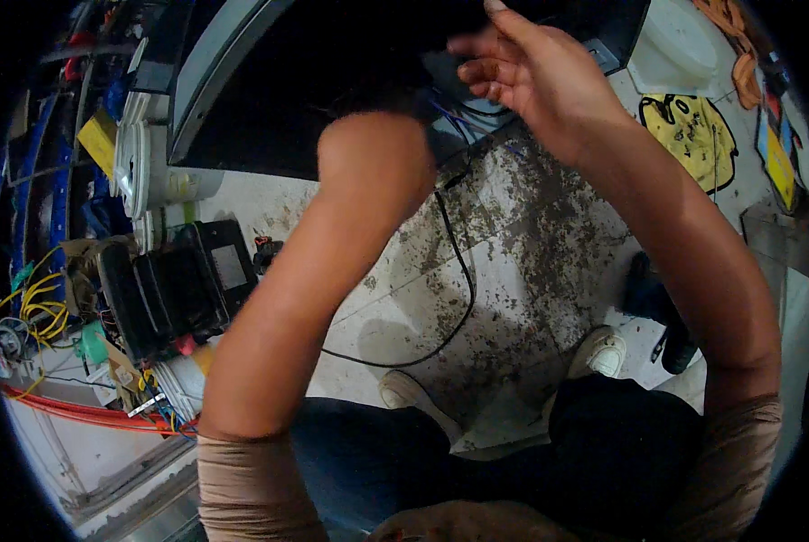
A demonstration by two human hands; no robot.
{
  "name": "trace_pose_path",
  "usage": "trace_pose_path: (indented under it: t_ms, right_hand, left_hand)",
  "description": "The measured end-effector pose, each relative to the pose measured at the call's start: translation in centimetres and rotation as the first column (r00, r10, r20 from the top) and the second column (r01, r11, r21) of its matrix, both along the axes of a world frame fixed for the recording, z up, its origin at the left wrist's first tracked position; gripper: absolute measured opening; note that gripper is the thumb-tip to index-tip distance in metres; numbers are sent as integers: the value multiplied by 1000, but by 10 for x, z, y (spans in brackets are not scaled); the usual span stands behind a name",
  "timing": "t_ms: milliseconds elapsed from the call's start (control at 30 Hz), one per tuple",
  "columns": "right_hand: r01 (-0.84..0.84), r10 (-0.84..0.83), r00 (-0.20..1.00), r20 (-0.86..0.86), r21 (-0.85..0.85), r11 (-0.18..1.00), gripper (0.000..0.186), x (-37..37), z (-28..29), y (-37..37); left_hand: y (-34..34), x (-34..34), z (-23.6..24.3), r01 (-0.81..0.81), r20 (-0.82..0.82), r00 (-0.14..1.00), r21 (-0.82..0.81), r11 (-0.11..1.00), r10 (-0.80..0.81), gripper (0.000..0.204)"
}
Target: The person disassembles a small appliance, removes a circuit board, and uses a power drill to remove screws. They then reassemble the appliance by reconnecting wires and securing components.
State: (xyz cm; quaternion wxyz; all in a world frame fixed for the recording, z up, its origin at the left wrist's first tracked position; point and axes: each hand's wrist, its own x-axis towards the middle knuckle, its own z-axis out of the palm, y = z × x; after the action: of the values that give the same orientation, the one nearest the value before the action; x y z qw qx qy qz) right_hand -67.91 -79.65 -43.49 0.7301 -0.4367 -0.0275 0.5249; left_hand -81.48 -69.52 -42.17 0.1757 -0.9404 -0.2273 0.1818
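Note:
A large black casing (242,135) with a dark interior and a grey curved edge fills the top of the head view. My left hand (374,149) reaches into its shadow; only the wrist and back of the hand show, so the fingers and anything they touch are hidden. To the right, my right hand (535,77) is raised at the casing's opening, fingers apart and thumb up, with nothing visible in it. Thin wires (458,117) hang inside the casing between the two hands. A black cable (470,280) runs from there down across the floor in a loop.
An open black toolbox (174,289) stands at left, near white buckets (138,172). Yellow wires (43,307) and red tubing (88,414) lie beyond it. A yellow cloth (691,140) and a white basin (675,45) are at right. Dirt speckles the tiled floor (513,244); my shoes (598,352) stand below.

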Motion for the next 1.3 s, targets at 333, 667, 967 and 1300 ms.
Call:
trace_pose_path:
  t_ms: [333,667,967,1300]
  right_hand:
    - [121,-122,990,-67,-11,993,26,-8,-6,12]
    - [60,-77,983,168,105,993,30,-7,-19,10]
    - [63,-79,986,147,113,992,30,-8,-20,10]
    - [68,-84,984,157,108,992,31,-7,-24,9]
  left_hand:
    - [26,18,-40,-59,412,910,40,997,37,16]
    - [20,-11,-9,-47,207,977,-33,998,52,19]
    - [-11,-32,5,113,387,907,159,981,-167,17]
    - [21,1,-24,-18,271,963,41,999,6,21]
